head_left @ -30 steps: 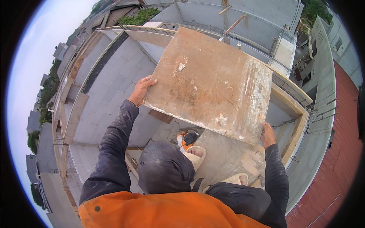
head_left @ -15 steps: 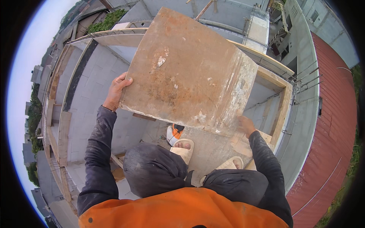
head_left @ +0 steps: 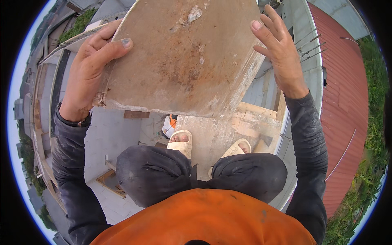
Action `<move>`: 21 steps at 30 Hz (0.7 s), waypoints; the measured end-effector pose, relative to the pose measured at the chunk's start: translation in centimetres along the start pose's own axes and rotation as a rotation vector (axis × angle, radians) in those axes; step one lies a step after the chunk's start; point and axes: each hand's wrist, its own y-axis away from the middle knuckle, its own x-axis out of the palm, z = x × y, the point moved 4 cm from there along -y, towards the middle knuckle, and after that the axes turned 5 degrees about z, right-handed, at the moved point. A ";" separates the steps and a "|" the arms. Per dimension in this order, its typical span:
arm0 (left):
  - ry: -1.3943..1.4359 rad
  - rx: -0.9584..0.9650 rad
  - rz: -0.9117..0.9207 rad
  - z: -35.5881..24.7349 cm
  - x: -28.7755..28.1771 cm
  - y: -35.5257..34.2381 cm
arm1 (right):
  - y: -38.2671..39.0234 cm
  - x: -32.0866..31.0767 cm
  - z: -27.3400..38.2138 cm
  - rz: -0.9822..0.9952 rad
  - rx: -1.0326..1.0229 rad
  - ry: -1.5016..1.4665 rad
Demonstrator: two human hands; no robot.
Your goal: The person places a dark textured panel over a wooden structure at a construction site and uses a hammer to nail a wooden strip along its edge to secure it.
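Note:
A large plywood board (head_left: 163,61), brown with rusty stains and whitish crusts, is raised in front of me over my knees. My left hand (head_left: 92,67) grips its left edge, thumb on the near face and fingers curled behind. At the right edge, my right hand (head_left: 277,51) is open with its fingers apart; its fingertips overlap the board's edge, and I cannot tell whether they touch it. Beyond the top of the picture the board's far end is out of sight.
My sandalled feet (head_left: 179,141) rest on a pale platform board (head_left: 204,126). A hatchet (head_left: 265,141) lies by its right side. Something white and orange (head_left: 168,125) shows below. Rebar ends (head_left: 316,51) jut from the grey wall; a red metal roof (head_left: 343,102) lies beyond.
The board has come closer to me and upward. My right hand has risen from its lower right corner to beside the right edge, fingers spread. My left hand keeps its hold.

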 end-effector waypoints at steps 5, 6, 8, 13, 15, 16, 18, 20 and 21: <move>-0.357 0.541 0.405 -5.1 9.4 -2.6 | 1.5 -0.4 5.5 0.056 0.051 -0.401; -0.357 0.532 0.428 -5.8 10.6 -2.2 | 1.2 -0.3 5.6 0.056 0.109 -0.547; -0.174 0.568 0.530 -8.1 15.5 -2.0 | 2.7 -2.7 9.8 -0.099 0.256 -0.662; 0.216 0.347 0.695 -5.9 27.2 -2.4 | 9.8 -5.5 10.2 -0.461 0.330 -0.375; 0.444 0.268 0.802 -4.9 31.4 -3.3 | 9.4 -7.2 9.0 -0.535 0.437 -0.126; 0.514 0.252 0.844 -5.6 31.3 -4.2 | 9.7 -8.5 11.0 -0.594 0.468 -0.023; 0.443 0.136 0.682 -1.1 29.4 -5.8 | 7.4 -13.8 6.8 -0.393 0.627 -0.271; 0.244 -0.059 0.563 11.7 29.3 -7.6 | 7.6 -19.0 4.8 -0.363 0.667 -0.306; 0.123 -0.136 0.470 17.3 29.1 -8.7 | 7.9 -20.3 3.5 -0.387 0.634 -0.266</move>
